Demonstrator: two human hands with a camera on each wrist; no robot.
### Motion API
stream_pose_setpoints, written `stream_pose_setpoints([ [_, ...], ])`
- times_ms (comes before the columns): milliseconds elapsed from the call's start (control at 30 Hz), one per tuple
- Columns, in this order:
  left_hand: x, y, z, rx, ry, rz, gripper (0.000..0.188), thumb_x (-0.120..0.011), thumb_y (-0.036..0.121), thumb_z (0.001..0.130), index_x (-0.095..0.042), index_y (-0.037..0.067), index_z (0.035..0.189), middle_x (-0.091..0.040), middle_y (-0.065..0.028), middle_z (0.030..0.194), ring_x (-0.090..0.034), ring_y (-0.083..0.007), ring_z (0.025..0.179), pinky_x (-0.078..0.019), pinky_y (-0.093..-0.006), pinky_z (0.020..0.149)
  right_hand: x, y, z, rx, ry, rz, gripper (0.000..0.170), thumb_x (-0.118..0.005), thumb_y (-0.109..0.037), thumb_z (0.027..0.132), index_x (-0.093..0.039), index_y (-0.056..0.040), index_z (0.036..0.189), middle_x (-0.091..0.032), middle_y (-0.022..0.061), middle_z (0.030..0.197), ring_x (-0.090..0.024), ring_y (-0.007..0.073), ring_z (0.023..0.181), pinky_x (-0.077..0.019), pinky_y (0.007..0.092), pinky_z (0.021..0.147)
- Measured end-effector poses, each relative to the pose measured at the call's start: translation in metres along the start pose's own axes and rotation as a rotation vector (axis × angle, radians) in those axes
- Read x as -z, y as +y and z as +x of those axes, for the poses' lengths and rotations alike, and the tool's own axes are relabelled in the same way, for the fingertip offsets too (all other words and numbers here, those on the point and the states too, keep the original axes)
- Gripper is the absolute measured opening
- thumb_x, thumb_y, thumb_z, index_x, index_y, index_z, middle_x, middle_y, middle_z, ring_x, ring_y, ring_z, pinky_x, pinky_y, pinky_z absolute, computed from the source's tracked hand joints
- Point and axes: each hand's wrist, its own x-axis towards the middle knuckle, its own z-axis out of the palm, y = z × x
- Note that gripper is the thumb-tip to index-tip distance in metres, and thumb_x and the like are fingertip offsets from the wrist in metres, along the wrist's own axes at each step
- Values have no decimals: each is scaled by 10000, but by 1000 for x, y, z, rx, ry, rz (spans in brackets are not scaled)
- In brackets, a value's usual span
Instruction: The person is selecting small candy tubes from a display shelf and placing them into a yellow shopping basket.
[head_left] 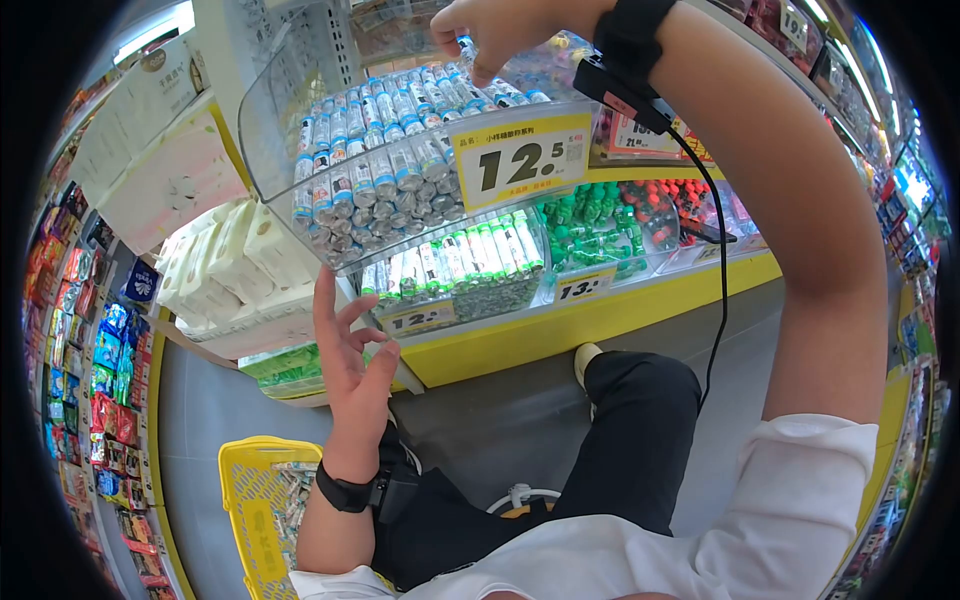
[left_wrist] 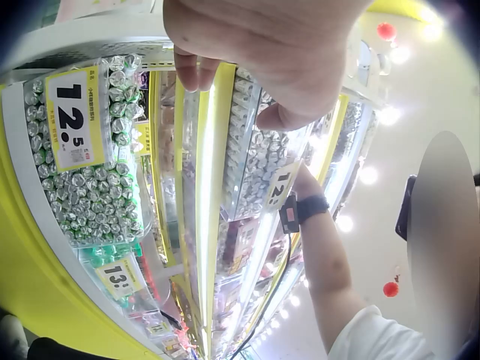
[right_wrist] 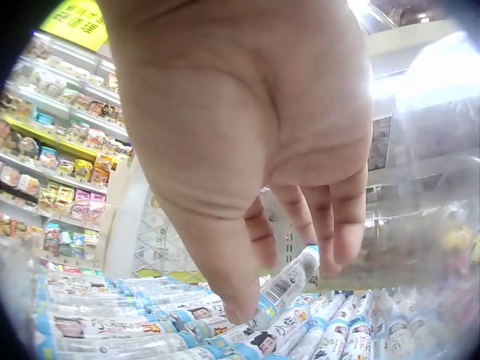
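Over the far part of a clear bin (head_left: 268, 165), my right hand (head_left: 512, 28) pinches one candy roll (right_wrist: 289, 279) between thumb and fingers. This slim, tilted tube has a white-and-blue wrapper with a barcode. Beneath it, many similar blue-and-white candy rolls (head_left: 385, 125) lie stacked, their silver twisted ends facing out. My left hand (head_left: 357, 380) is raised by the bin's lower left corner, its fingers spread and loosely bent around nothing. In the left wrist view, the left hand (left_wrist: 262, 60) hangs across the top.
A yellow price card (head_left: 520, 165) hangs on the bin's front. Below are green-and-white rolls (head_left: 455, 262) and green-wrapped sweets (head_left: 595, 225). Tissue packs (head_left: 225, 258) are stacked at left. A yellow basket (head_left: 240, 490) holding wrapped rolls stands by the left forearm. A black cable (head_left: 725, 290) hangs from the right wrist.
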Motion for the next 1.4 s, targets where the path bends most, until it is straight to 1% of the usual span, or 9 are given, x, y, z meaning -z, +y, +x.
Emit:
stream_pose_setpoints([
  [367,0,3,0,9,-4,-19,777,-579,23,801,-261,83,1508,-184,-100,1592,-472,-239,1209,-442,-288,839,-1,-4,11,-27,-159,-41,404,-730,-241,738,-662,-38,1081,-694,137,1018,-650,276,901,-514,400,799],
  [500,-1,4,0,17,4,-31,791,-572,15,789,-255,79,1511,-185,-96,1592,-474,-234,1201,-442,-288,838,-7,6,11,-105,-208,348,334,-653,-183,774,-649,2,1053,-683,120,989,-653,253,900,-528,379,797],
  [667,-1,6,0,33,6,-25,799,-565,13,781,-252,80,1512,-183,-96,1593,-474,-234,1197,-444,-287,834,-12,12,12,-133,-255,631,277,-580,-128,803,-633,40,1017,-665,105,958,-653,232,908,-540,363,797],
  [867,-1,6,0,24,-1,-19,803,-567,16,777,-253,84,1512,-183,-97,1593,-473,-238,1200,-448,-286,829,-15,12,10,-92,-289,782,229,-496,-64,835,-612,85,965,-636,87,916,-650,209,915,-555,349,798],
  [967,-1,6,0,22,0,-11,805,-566,14,776,-250,83,1513,-181,-98,1594,-473,-239,1201,-451,-285,825,-10,0,-4,-180,-208,832,214,-488,-71,844,-617,64,949,-623,83,897,-633,202,863,-553,348,783],
  [1067,-1,5,-1,23,4,-13,812,-566,16,776,-237,73,1517,-177,-99,1594,-473,-239,1198,-454,-282,820,-15,8,3,-141,-240,843,236,-496,-85,846,-625,64,976,-627,84,898,-630,206,858,-554,359,771],
  [1167,-3,5,-1,25,15,-24,821,-567,20,776,-223,62,1520,-175,-99,1594,-475,-240,1195,-463,-280,812,-2,3,1,-115,-174,535,263,-490,-124,859,-634,56,985,-653,104,924,-650,233,858,-544,377,776],
  [1267,-3,2,-1,14,24,-30,819,-564,20,778,-219,59,1520,-175,-100,1593,-477,-241,1193,-474,-277,799,19,-32,-40,-114,97,428,271,-486,-162,866,-645,36,961,-678,148,944,-666,284,842,-529,393,782],
  [1400,-3,-1,0,-9,29,-14,799,-562,19,785,-239,65,1514,-179,-104,1593,-487,-243,1186,-482,-271,782,7,-42,-50,31,440,215,242,-512,-173,851,-649,19,905,-670,200,932,-636,356,824,-496,418,756],
])
